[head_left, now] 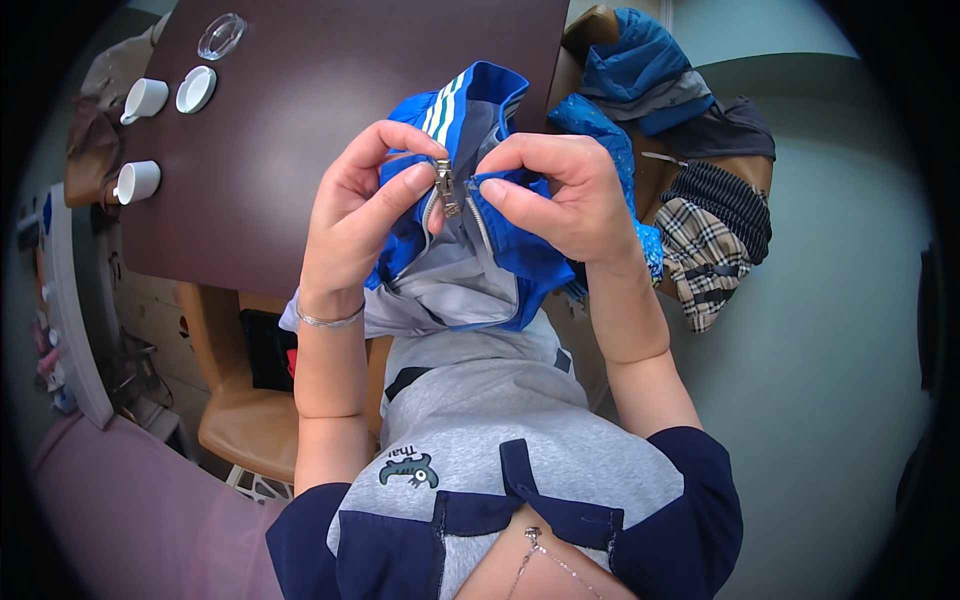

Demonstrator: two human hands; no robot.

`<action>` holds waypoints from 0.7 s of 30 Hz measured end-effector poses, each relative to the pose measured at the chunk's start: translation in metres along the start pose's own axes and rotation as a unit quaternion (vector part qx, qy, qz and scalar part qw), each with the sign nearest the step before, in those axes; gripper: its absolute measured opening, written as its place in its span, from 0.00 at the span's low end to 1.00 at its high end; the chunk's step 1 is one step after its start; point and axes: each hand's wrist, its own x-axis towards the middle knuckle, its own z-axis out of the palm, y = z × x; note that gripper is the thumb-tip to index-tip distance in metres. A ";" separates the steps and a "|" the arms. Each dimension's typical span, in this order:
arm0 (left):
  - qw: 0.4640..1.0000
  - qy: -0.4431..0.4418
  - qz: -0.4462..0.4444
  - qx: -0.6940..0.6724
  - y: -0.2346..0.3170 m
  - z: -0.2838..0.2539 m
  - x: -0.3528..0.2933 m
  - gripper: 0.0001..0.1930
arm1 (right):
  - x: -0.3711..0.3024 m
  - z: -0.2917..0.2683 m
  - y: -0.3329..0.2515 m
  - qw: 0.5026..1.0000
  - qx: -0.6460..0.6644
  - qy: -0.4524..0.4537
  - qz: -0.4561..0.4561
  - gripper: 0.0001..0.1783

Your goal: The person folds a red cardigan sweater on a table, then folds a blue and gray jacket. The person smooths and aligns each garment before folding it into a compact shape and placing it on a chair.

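Observation:
A blue jacket (408, 112) with white stripes and a grey lining hangs in front of me, its front zipper undone. Thumb and finger of my left hand (352, 205) pinch the zipper's metal slider (445, 185), a large silvery piece with its pull hanging down. My right hand (575, 195) is closed on the opposite front edge, at the end of its zipper tape (478, 215). A small gap separates the two zipper sides. The lower part of the jacket drapes over my lap.
A dark brown table (260, 160) lies ahead, with white cups (138, 182), a white ashtray (196, 90) and a clear glass ashtray (222, 37). Folded clothes (708, 235) cover a seat at right. At lower left stands a tan chair (245, 425).

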 end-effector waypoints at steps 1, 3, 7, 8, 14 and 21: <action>1.000 0.002 0.000 0.001 -0.001 0.000 0.001 0.07 | 0.000 0.001 0.001 1.000 -0.004 0.003 -0.010 0.05; 1.000 0.005 -0.002 0.004 -0.001 0.002 0.002 0.07 | 0.002 0.004 0.002 0.999 -0.010 0.009 -0.032 0.05; 1.000 0.002 -0.008 -0.015 -0.004 -0.002 0.004 0.07 | 0.001 0.008 0.003 1.000 -0.003 0.024 -0.015 0.06; 1.000 0.001 -0.008 -0.016 -0.004 -0.002 0.004 0.07 | 0.001 0.007 0.004 1.000 -0.006 0.027 -0.013 0.06; 0.999 0.016 -0.009 0.031 -0.005 0.000 0.004 0.06 | 0.000 0.009 0.006 0.999 -0.018 0.042 0.004 0.06; 0.997 -0.007 0.001 0.071 -0.006 -0.001 0.005 0.05 | 0.000 0.014 0.003 0.996 -0.010 0.091 0.019 0.06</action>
